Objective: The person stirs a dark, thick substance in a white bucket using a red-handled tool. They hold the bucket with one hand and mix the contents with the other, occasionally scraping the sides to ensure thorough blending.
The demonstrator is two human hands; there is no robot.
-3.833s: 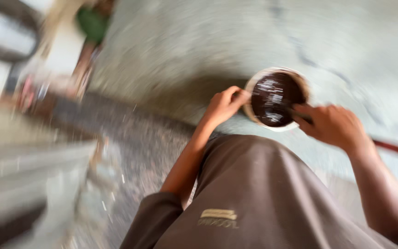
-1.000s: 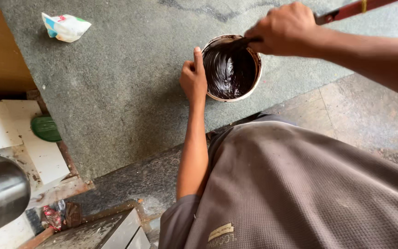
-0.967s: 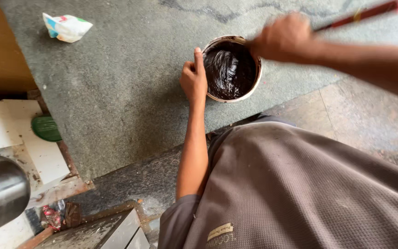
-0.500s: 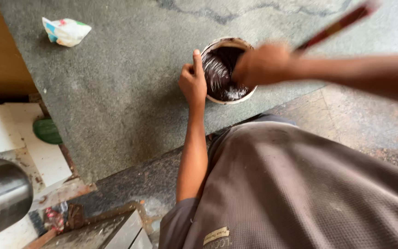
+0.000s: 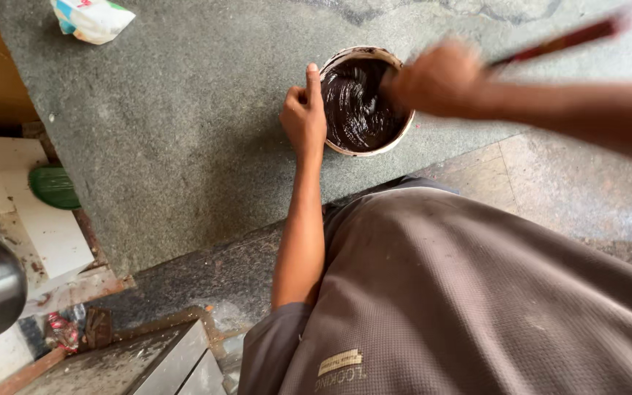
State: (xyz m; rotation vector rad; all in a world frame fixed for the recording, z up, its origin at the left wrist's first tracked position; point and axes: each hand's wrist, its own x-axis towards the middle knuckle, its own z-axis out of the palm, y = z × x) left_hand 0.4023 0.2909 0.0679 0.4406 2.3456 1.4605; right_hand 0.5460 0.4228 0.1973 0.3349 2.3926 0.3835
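On the grey stone slab (image 5: 184, 132) stands a round white tub of dark glossy paste (image 5: 363, 102). The left hand (image 5: 304, 115) clasps its rim; the blurred right hand (image 5: 439, 79) grips a red-handled stick (image 5: 557, 42) over it.

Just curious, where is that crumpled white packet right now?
In the head view, the crumpled packet lies at the top left on the grey stone slab, well left of the tub.

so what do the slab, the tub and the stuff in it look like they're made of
Slab: likely polished stone, perhaps granite; grey-green, finely speckled, with a thick cut edge. Tub: probably plastic, though painted metal is possible; thin pale rim smeared dark. Contents: a thick, glossy dark brown liquid, maybe paint or varnish; it shines wetly and holds stir ridges.
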